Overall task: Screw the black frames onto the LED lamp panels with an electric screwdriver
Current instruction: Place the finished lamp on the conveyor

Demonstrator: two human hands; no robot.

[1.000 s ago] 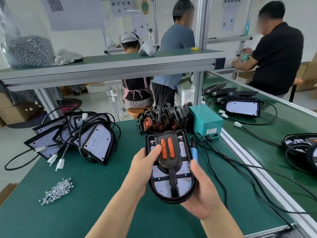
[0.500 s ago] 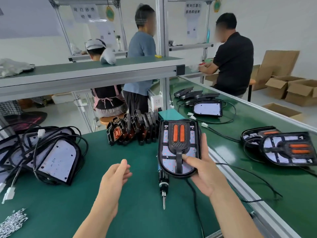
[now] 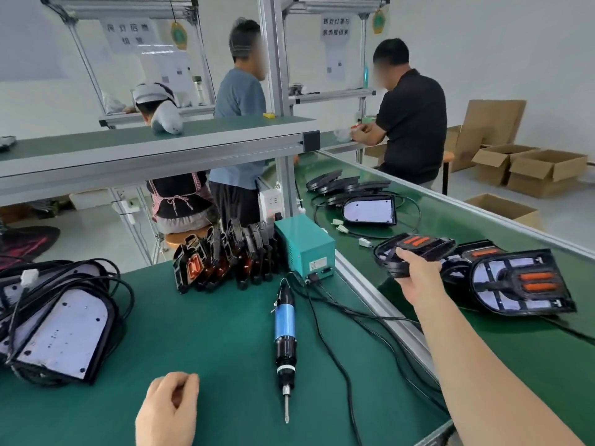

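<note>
The right hand (image 3: 418,276) grips a framed LED lamp panel (image 3: 421,244). The left hand (image 3: 167,410) is loosely curled, holding nothing, near the electric screwdriver (image 3: 284,326) lying on the worktop (image 3: 209,333).

The counter (image 3: 209,333) has a green mat surface. The electric screwdriver (image 3: 284,329) lies flat near its middle, bit pointing toward me. A teal power unit (image 3: 306,244) sits at the far right corner, and black cables (image 3: 347,383) trail from it across the mat. Black frames (image 3: 225,255) stand on edge in a row beside the unit. LED lamp panels (image 3: 61,333) with leads are piled at the left edge. On the adjoining green belt (image 3: 450,220) to my right lie framed panels (image 3: 521,284) and, further off, one bare panel (image 3: 369,210).
</note>
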